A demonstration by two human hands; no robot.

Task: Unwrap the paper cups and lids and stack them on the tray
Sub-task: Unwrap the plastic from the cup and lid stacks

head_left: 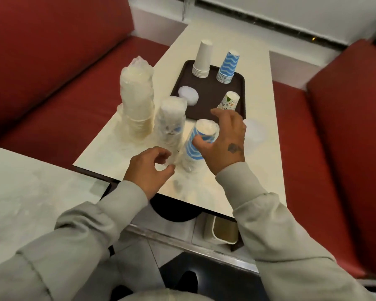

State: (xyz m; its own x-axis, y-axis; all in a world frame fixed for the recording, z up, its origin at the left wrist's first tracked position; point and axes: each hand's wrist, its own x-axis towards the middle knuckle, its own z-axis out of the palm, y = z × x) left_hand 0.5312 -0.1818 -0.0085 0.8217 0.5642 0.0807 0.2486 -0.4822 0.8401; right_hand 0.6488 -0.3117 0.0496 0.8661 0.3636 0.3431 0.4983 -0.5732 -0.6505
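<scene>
Right hand [223, 137]: forearm reaching forward over the table [204, 190], fingers spread wide above the top of the wrapped blue-wave cup stack [191, 153], thumb against its side. Left hand [149, 170]: fingers loosely curled beside the stack's base; whether it pinches the wrap, cannot tell. Stack stands upright on the table, just short of the tray [208, 94].

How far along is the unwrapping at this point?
Done: white stack, blue stack, patterned cup and lids sit unwrapped on the tray. In hand: right hand curves round a wrapped blue stack; left hand hovers beside it. Left: a tall wrapped stack and a shorter one on the table.
</scene>
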